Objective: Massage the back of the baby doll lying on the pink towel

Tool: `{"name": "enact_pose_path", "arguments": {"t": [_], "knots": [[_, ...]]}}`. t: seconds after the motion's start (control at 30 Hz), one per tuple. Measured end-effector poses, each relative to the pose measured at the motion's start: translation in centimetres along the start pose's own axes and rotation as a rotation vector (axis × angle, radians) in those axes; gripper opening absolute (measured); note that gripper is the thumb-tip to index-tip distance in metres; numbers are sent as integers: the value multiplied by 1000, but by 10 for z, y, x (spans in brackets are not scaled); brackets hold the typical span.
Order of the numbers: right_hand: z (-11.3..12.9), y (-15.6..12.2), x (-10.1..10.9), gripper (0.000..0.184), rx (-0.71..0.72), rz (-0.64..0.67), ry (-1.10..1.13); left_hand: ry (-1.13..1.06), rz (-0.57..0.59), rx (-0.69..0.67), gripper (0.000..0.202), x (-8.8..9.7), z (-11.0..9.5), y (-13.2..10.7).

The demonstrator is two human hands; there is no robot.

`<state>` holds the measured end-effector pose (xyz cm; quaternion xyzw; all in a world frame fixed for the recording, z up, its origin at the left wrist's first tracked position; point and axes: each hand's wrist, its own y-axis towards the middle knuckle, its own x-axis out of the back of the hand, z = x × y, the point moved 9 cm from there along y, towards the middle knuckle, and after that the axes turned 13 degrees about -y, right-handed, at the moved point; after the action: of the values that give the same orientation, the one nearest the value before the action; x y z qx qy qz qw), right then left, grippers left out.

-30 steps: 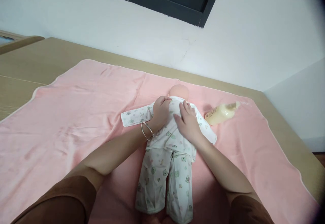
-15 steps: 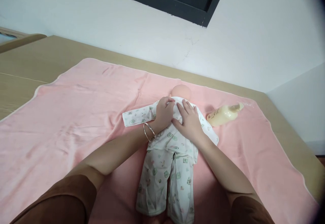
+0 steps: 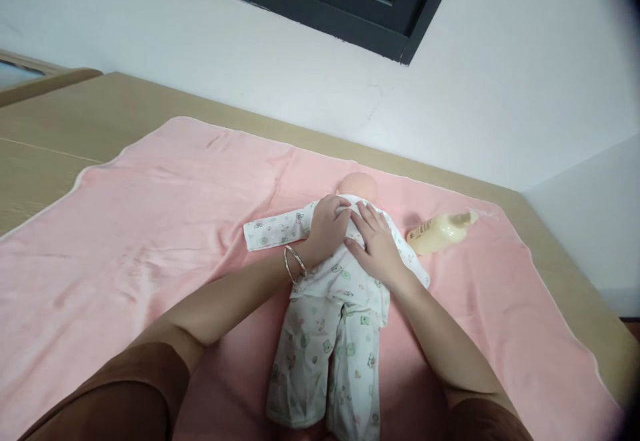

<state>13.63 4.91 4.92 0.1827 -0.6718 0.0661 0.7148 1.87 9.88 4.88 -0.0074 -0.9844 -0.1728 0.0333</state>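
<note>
A baby doll (image 3: 357, 186) lies on the pink blanket, its bald head pointing away from me and no face showing. It wears a white shirt (image 3: 334, 273) and matching white trousers (image 3: 301, 361) printed with small green animals. My left hand (image 3: 330, 228), with a bangle at the wrist, rests on the upper shirt, fingers bent over the cloth and pointing right. Beside it, my right hand (image 3: 376, 241) lies flat on the shirt with its fingers spread. The hands nearly touch. One sleeve stretches out to the left.
A pale yellow pump bottle (image 3: 437, 233) lies on its side to the right of the doll. The pink blanket (image 3: 175, 188) covers much of the wooden tabletop (image 3: 135, 94). Behind stand a white wall (image 3: 300, 74) and a dark window frame (image 3: 345, 24).
My left hand has slid slightly right, its fingers now closer to my right hand. The view has tilted up a little. Doll and bottle stay in place.
</note>
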Motion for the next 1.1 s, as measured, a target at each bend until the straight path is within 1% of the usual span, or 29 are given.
{"name": "enact_pose_path", "arguments": {"t": [0.13, 0.23, 0.3, 0.4, 0.5, 0.6, 0.67, 0.73, 0.8, 0.87, 0.93, 1.0, 1.1], "knots": [[-5, -9, 3, 71, -148, 7, -118, 188, 60, -216, 20, -6, -18, -13], [-6, -15, 8, 66, -211, 18, -167, 302, 93, -287, 24, -10, -24, -21], [-12, -14, 13, 62, -243, 4, -154, 385, 133, -279, 24, -12, -25, -21], [-28, -7, 15, 56, -298, -19, -106, 543, 182, -212, 20, -14, -20, -16], [-37, 2, 8, 51, -266, -30, -45, 601, 237, -171, 21, -16, -14, -11], [-38, 7, 0, 56, -219, -18, -31, 610, 292, -186, 32, -22, -12, -11], [-38, 6, -3, 59, -218, 20, -45, 651, 322, -175, 42, -25, -13, -14], [-34, 3, -1, 59, -213, 56, -75, 710, 361, -149, 50, -28, -16, -21], [-25, -3, 6, 55, -192, 65, -119, 778, 420, -155, 53, -33, -23, -33], [-14, -11, 15, 50, -157, 54, -169, 839, 486, -189, 53, -38, -31, -45], [-5, -17, 23, 43, -123, 38, -210, 873, 523, -221, 53, -40, -37, -53], [-2, -20, 27, 37, -113, 32, -216, 879, 526, -232, 51, -39, -37, -51], [-12, -14, 25, 39, -159, 48, -160, 865, 468, -192, 47, -30, -28, -34]]}}
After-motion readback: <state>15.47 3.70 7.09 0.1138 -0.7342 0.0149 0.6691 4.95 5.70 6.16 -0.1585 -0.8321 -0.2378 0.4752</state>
